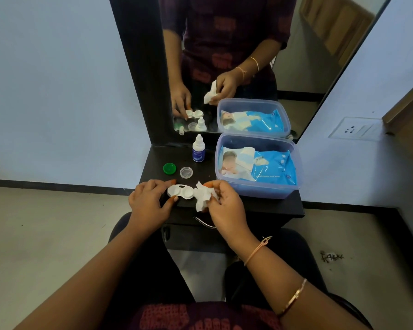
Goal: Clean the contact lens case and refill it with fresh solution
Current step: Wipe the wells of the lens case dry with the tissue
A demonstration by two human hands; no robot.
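The lens case lies at the near edge of the dark surface, with its long axis from left to right, between the two hands. The left hand has its grip on the left well, with the thumb on the near side and the forefinger on the far side. The right hand has its fingers curled round a crumpled white tissue, which touches the right end of the case. The right well is therefore just to the left of this grip, and I judge that a wipe of this well asks only a short move to the left.

Both wells are uncovered. Behind the case, a green cap and a clear cap lie side by side. Farther back stands the solution bottle; the writing on its blue label is too small to read. To the right, a clear box holds a blue pack printed "BABY WET WIPES".
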